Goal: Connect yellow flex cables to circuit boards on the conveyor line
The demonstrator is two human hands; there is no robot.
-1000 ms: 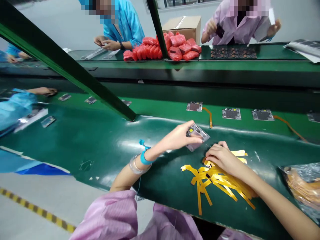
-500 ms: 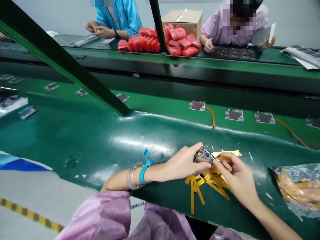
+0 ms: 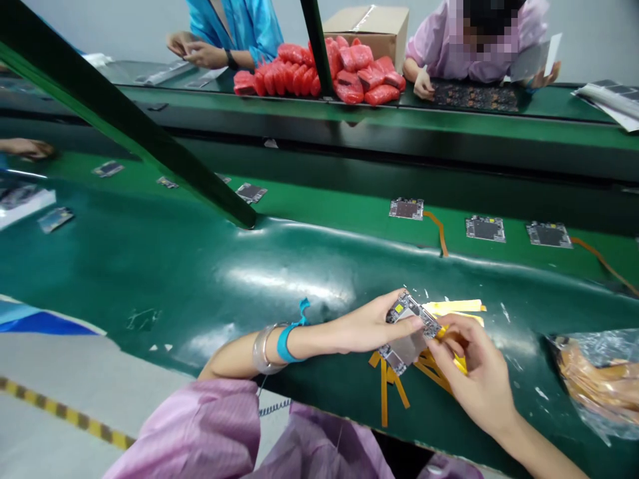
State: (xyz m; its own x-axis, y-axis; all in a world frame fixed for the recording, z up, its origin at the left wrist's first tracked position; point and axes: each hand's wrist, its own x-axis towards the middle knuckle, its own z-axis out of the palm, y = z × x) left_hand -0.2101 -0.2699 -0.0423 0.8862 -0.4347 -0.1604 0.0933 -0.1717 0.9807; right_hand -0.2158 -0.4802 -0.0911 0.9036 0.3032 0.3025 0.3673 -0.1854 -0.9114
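A bare circuit board [image 3: 407,349] with a grey shield and small chips is tilted in my left hand [image 3: 367,326], thumb pressed across its face. At the board's right edge, the fingertips of my right hand [image 3: 472,366] are pinched together, touching or very close to the connector side. Part of a yellow-orange flex cable [image 3: 459,363] shows between those fingers, its end hidden by them and the board. Under both hands lies a loose pile of orange flex cables [image 3: 384,392], partly covered. My left wrist wears a blue strap [image 3: 284,342] and a clear bangle.
Several boards, one of them this board [image 3: 485,229], lie along the green belt ahead. A plastic bag of flex cables [image 3: 596,379] sits at right. A green post [image 3: 200,176] slants across the left. Beyond are red packets [image 3: 359,73], a carton [image 3: 394,30] and two co-workers.
The board in my left hand has turned, showing more of its shield face. My right fingers remain at its edge. Boards on the belt have shifted right; another person's hand has appeared at far left.
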